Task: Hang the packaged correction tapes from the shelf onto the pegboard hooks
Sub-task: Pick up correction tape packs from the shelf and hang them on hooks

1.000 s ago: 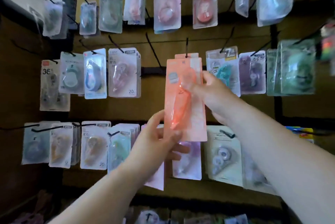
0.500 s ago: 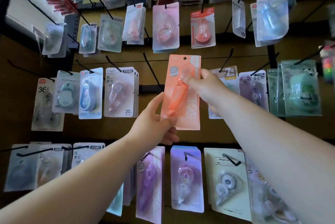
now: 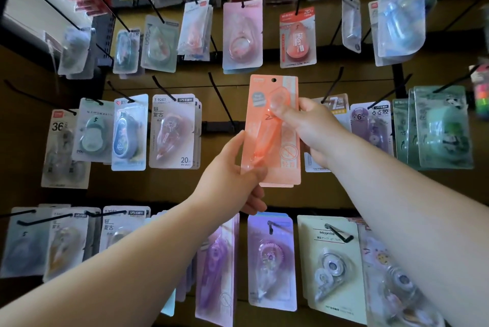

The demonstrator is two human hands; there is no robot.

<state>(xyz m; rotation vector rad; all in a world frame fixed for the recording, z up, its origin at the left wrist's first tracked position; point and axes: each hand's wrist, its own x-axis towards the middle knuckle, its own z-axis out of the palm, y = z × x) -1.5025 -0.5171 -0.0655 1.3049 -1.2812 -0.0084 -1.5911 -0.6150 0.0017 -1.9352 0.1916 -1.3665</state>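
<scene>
Orange pack (image 3: 272, 138) higher than before

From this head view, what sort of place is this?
Most likely a stationery shop display: black pegboard hooks carry rows of packaged correction tapes, some marked with handwritten prices, and both hands hold an orange pack ready to hang.

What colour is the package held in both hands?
Orange-pink package, clearest in the head view.
</scene>
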